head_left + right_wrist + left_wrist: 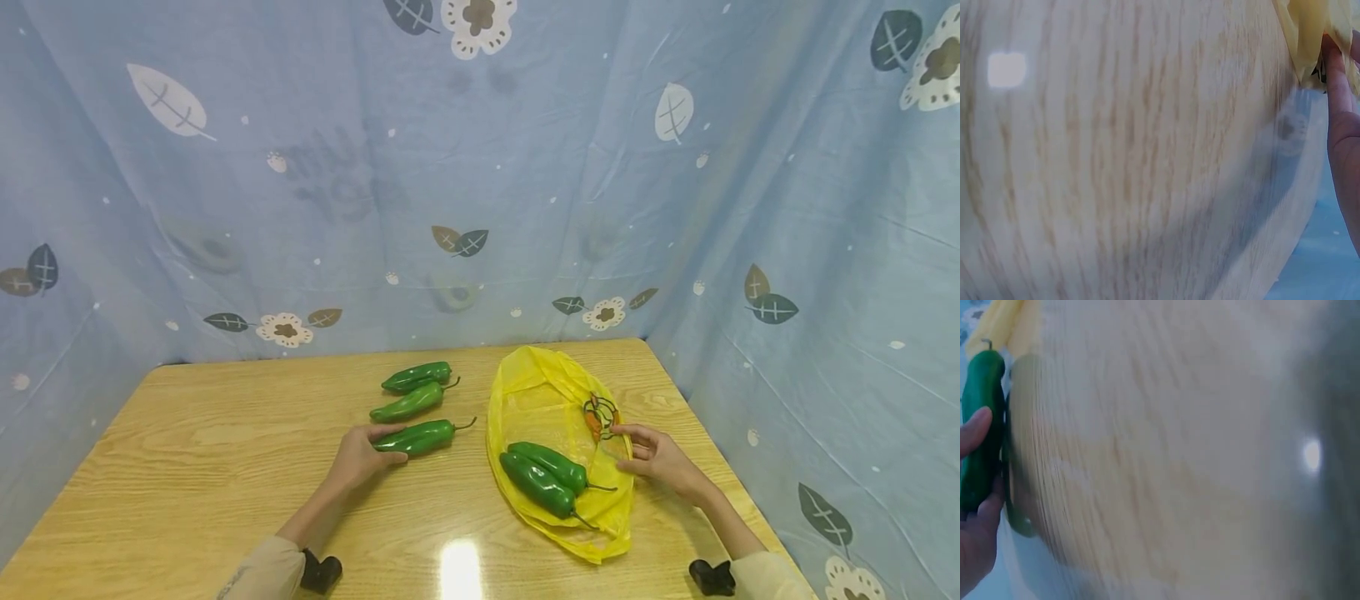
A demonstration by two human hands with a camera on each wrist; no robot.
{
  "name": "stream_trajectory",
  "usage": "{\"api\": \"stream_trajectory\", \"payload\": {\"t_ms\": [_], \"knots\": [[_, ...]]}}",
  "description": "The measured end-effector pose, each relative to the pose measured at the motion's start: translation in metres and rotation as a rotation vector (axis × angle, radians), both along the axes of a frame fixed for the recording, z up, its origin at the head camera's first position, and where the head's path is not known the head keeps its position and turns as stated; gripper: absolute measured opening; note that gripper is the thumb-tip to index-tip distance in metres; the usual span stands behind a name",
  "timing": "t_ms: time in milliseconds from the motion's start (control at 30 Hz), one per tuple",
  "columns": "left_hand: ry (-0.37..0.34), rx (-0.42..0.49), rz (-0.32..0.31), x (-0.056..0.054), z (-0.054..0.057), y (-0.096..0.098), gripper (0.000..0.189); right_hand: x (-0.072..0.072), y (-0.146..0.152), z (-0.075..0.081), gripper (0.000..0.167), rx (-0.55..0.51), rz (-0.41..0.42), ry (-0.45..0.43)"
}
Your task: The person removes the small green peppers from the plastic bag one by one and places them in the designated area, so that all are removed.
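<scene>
Currently we count two green peppers [534, 485] within the yellow bag [528, 367]; three left outside: two loose peppers [408, 403] on table [225, 450], one pepper [422, 437] gripped by left hand [360, 457]; right hand [660, 457] touches bag, we can't tell if pinching.

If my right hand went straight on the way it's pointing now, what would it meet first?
The right edge of the crinkled yellow plastic bag; your right hand seems to touch it already, though exact depth is unclear.

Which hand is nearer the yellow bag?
Right. The right hand holds the right edge of the yellow bag; the left hand is left of it, gripping a green pepper.
</scene>
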State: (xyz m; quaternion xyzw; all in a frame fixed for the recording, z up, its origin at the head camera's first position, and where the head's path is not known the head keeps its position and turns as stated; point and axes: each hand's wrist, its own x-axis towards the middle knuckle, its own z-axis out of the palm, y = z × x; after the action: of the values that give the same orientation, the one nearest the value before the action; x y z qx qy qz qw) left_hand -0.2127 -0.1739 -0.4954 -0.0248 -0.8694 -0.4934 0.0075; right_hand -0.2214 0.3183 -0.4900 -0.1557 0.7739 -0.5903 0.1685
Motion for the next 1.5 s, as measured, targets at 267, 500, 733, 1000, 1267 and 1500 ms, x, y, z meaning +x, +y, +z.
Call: {"api": "stream_trajectory", "payload": {"t_ms": [267,500,733,1000,1267,1500], "knots": [[-0.010,-0.085,-0.073,-0.009,0.000,-0.005,0.044,-0.001,0.000,-0.001,0.061,-0.004,0.001,-0.009],[0.015,-0.163,-0.099,-0.011,0.003,-0.004,0.043,-0.001,0.000,-0.001,0.060,0.010,-0.004,-0.001],[0.037,-0.170,-0.106,-0.008,0.005,-0.004,0.048,-0.002,0.002,-0.003,0.059,0.020,-0.002,0.015],[0.001,-0.113,-0.065,-0.004,0.007,-0.003,0.057,-0.003,0.003,-0.006,0.060,0.010,0.006,0.022],[0.051,0.075,-0.086,-0.002,0.020,0.003,0.051,-0.001,0.007,0.000,0.061,0.020,-0.009,0.035],[0.121,0.223,-0.203,-0.005,0.037,0.016,0.049,-0.001,0.003,-0.001,0.060,0.062,-0.032,0.056]]}}
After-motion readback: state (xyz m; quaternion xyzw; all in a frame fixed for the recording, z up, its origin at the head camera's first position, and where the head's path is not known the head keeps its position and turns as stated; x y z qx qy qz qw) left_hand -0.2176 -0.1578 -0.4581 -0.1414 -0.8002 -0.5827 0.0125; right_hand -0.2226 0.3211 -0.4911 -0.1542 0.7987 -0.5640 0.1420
